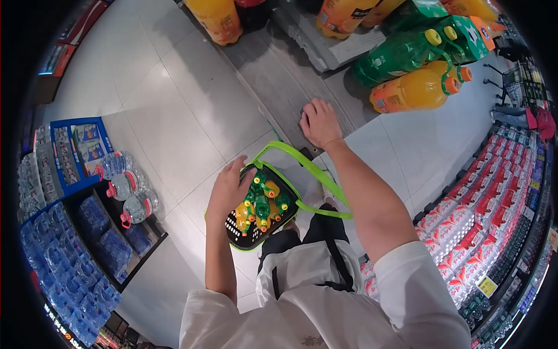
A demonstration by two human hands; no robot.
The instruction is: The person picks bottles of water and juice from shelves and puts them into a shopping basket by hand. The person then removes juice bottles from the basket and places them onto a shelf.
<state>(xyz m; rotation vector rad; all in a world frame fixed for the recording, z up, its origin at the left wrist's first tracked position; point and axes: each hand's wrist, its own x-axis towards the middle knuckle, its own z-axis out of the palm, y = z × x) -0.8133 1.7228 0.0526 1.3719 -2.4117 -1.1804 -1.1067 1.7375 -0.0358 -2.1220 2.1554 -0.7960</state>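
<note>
My left hand [229, 189] is over the left side of a black shopping basket [231, 237] with a lime-green rim. Its fingers are apart, with nothing visible between them. Inside the basket lie several small green bottles [263, 206] and orange drink bottles [242, 217]. The basket's green handle [311, 167] leans to the right, below my right forearm. On the grey wood-look platform [273, 87] rests my right hand [321, 123], fingers loosely bent and no object visible in them. Beyond it stand large green soda bottles [389, 60] and orange drink bottles [410, 93].
More orange bottles [216, 20] stand at the platform's far end. At left, large water bottles [125, 185] sit beside a blue-edged display with water packs [64, 244]. Red-and-white drink packs [465, 224] line the right. A shopping cart [511, 81] and a person [537, 121] are at far right.
</note>
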